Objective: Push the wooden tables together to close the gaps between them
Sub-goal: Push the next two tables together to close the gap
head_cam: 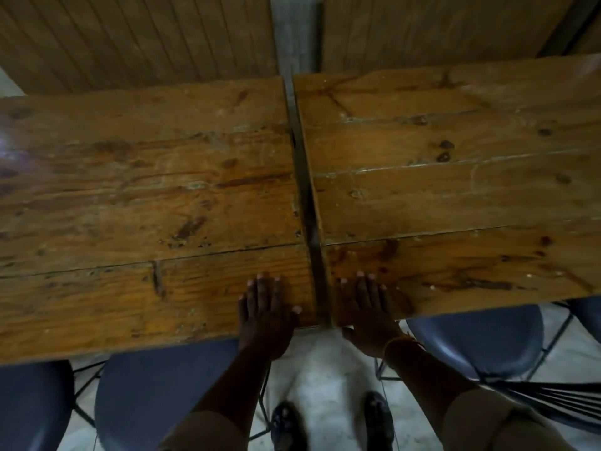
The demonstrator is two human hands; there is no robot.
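Two worn wooden plank tables stand side by side, the left table (pixel 146 196) and the right table (pixel 455 177). A narrow dark gap (pixel 307 203) runs between them from front to back. My left hand (pixel 265 315) lies flat, fingers spread, on the left table's near corner beside the gap. My right hand (pixel 367 312) grips the right table's near corner, fingers on top and the thumb curled under the edge. The right table's near edge sits a little farther from me than the left one's.
Dark blue chair seats are tucked under the near edges: one at the left (pixel 32 405), one below the left table (pixel 162 385), one below the right table (pixel 478 340). Wood-panelled benches (pixel 130 37) stand behind the tables. My feet (pixel 286 424) rest on a pale floor.
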